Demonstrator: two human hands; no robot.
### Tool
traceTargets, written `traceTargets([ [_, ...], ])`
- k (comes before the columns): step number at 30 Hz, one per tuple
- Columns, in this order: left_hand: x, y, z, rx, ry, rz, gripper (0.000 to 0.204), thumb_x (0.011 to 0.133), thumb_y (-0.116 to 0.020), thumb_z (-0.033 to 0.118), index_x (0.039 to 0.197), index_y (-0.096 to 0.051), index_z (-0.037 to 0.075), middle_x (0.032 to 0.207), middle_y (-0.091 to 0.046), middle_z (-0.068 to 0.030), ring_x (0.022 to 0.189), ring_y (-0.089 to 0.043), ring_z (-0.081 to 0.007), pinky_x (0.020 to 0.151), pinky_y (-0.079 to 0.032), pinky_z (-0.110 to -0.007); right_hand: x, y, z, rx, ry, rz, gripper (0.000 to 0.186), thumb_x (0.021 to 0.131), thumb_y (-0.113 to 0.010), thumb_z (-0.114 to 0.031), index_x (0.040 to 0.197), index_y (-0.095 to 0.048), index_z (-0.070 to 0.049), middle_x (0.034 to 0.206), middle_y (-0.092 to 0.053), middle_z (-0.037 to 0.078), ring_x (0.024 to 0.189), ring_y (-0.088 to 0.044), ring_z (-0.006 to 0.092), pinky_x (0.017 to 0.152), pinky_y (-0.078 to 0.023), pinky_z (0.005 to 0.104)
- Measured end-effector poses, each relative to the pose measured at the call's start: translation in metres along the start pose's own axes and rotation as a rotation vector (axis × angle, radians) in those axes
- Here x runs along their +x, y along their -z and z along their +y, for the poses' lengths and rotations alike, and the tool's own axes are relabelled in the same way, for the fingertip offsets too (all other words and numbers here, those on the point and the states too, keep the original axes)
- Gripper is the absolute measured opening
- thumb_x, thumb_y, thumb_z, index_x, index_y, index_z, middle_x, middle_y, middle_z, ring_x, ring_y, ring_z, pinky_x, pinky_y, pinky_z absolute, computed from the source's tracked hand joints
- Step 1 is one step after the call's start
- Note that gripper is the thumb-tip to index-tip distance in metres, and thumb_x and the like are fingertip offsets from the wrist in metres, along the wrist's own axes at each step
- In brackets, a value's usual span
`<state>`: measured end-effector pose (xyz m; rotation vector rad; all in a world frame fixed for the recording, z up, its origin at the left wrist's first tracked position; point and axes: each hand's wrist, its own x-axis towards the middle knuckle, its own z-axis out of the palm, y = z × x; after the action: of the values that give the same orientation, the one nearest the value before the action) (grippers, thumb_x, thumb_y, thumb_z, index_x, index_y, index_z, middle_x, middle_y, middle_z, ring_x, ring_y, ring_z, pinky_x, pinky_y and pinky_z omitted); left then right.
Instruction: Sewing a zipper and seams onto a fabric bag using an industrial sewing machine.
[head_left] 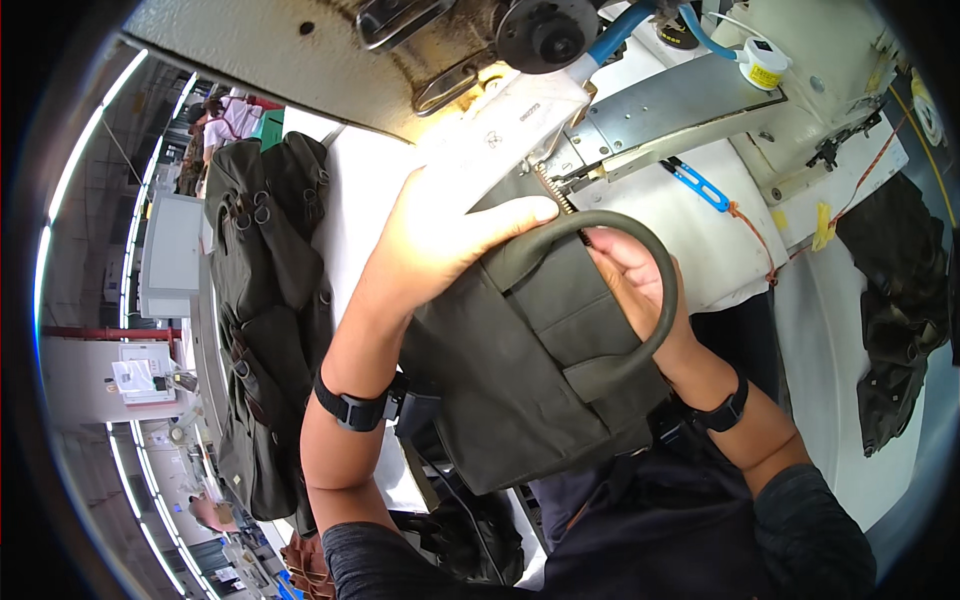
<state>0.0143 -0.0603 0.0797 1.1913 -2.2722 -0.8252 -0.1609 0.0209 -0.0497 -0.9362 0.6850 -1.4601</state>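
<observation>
A dark olive fabric bag (500,370) lies across my lap and up to the sewing machine (510,125), its rounded handle (668,290) arching toward the right. My left hand (440,235) grips the bag's upper left edge, thumb stretched along the fabric by the handle; its other fingers are hidden behind the machine head. Through the handle loop shows my right hand (635,275), fingers curled at the bag's upper edge beside a zipper (556,192). That zipper runs up toward the needle area, where bright lamp light washes out detail.
More olive bags (265,310) are heaped along the left side. A blue thread snipper (697,186) on an orange cord lies right of the machine bed. Dark fabric pieces (890,310) rest at the far right. People (232,120) are in the distant background.
</observation>
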Motion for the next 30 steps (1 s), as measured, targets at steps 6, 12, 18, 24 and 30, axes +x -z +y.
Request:
traceTargets([
  [6,0.008,0.019,-0.001,0.005,-0.064,-0.087,0.055,0.090,-0.075,0.017,0.141,-0.061,0.002,0.147,-0.060,-0.0145,0.135,-0.055,-0.0255,0.113,-0.038,-0.033,0.016,-0.003,0.001,-0.116,0.044,0.020,0.023,0.103,-0.061,-0.003,0.122,-0.067,0.009,0.100,-0.074,0.006,0.087,-0.066,0.0055,0.074,-0.054,0.0221],
  [12,0.001,0.029,-0.008,0.093,-0.008,-0.093,0.043,0.091,-0.073,0.015,0.132,-0.066,0.002,0.132,-0.068,-0.0133,0.120,-0.061,-0.0218,0.105,-0.044,-0.034,0.025,-0.003,-0.005,-0.237,0.171,-0.013,0.021,0.101,-0.064,-0.005,0.119,-0.069,0.006,0.099,-0.075,0.005,0.088,-0.064,0.0043,0.077,-0.053,0.0228],
  [18,-0.065,0.027,0.042,0.391,0.169,-0.014,0.046,0.089,-0.075,0.015,0.130,-0.065,0.001,0.128,-0.069,-0.0118,0.123,-0.061,-0.0223,0.107,-0.044,-0.039,-0.005,0.051,-0.035,-0.291,-0.122,-0.346,0.017,0.103,-0.060,-0.005,0.114,-0.071,0.003,0.080,-0.065,-0.002,0.068,-0.060,0.0020,0.059,-0.048,0.0203],
  [24,-0.145,-0.035,0.090,0.367,0.101,0.011,0.048,0.074,-0.082,0.003,0.120,-0.070,0.002,0.127,-0.066,-0.0151,0.123,-0.059,-0.0362,0.106,-0.046,-0.045,-0.027,0.076,-0.073,-0.429,-0.342,-0.612,0.025,0.107,-0.059,-0.020,0.103,-0.070,0.002,0.069,-0.063,0.000,0.057,-0.059,0.0047,0.055,-0.048,0.0220],
  [30,-0.161,-0.122,0.100,0.387,-0.024,0.276,0.061,0.073,-0.087,0.007,0.128,-0.062,0.004,0.132,-0.063,-0.0146,0.128,-0.054,-0.0397,0.108,-0.044,-0.049,-0.038,0.059,-0.096,-0.832,-0.137,-0.663,0.028,0.102,-0.068,-0.021,0.082,-0.065,-0.003,0.066,-0.058,-0.004,0.059,-0.050,0.0023,0.054,-0.039,0.0224],
])
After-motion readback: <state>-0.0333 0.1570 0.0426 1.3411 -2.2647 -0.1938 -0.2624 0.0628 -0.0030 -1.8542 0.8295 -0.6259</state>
